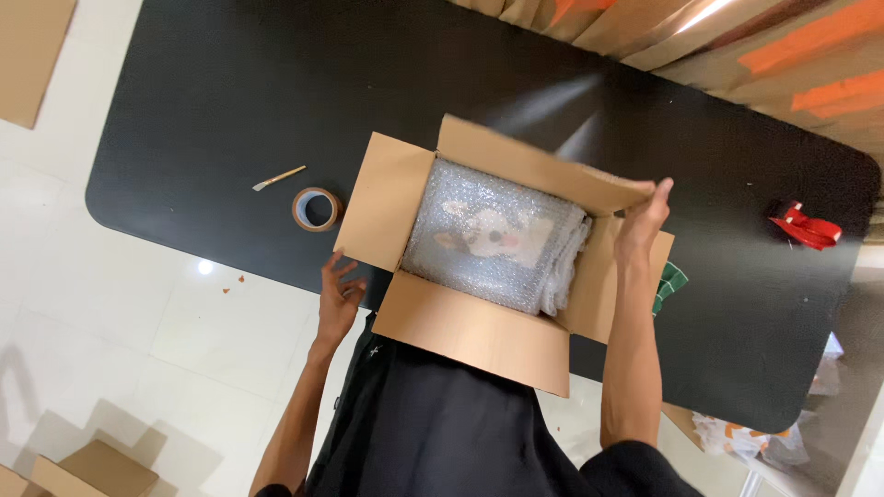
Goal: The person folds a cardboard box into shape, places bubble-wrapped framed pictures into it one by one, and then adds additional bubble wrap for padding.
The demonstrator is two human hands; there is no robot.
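An open cardboard box (465, 327) sits at the near edge of a black table (230, 101), all its flaps spread. Inside lies an item wrapped in bubble wrap (493, 235), with pale and brown shapes showing through. My right hand (643, 221) reaches over the right flap and pinches the end of the far flap (525, 161), which is tilted up. My left hand (339, 296) hovers with fingers apart just below the left flap (382, 198), close to its corner and holding nothing.
A roll of brown tape (316, 209) and a small brush-like tool (278, 178) lie left of the box. A red object (806, 227) rests at the table's right end. Something green (672, 281) peeks from under the right flap. Cardboard lies on the floor (92, 469).
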